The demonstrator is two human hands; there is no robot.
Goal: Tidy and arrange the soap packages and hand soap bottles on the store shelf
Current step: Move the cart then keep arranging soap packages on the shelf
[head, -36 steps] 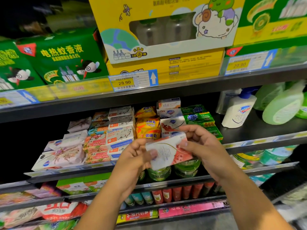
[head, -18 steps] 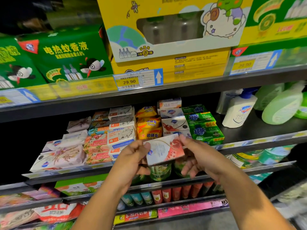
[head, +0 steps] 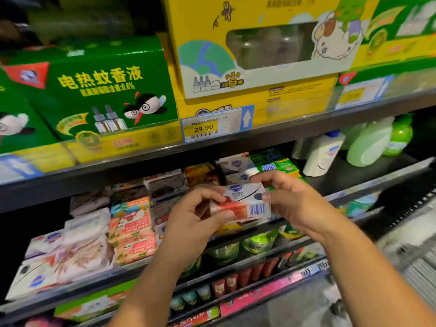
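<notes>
A white and red soap box [head: 243,201] with a barcode on its near side is held level in front of the middle shelf. My left hand [head: 195,213] grips its left end and my right hand [head: 290,199] pinches its right end. Behind it stand stacks of white soap boxes [head: 236,165], green soap packs [head: 276,165] and yellow soap packs [head: 200,172]. Pink and orange soap packs [head: 134,232] and white floral packs [head: 70,251] lie to the left. A white hand soap pump bottle [head: 323,153] and green bottles [head: 370,142] stand at the right.
Large green [head: 101,90] and yellow boxes [head: 259,43] fill the upper shelf, with a 29.90 price tag [head: 215,125] on its edge. Lower shelves hold green bottles [head: 257,241] and small tubes [head: 231,283]. The dark shelf floor [head: 354,175] shows beside the pump bottle.
Both hands have lifted the soap box up and toward the shelf and turned it so its barcode side faces me. The view has moved closer to the shelf.
</notes>
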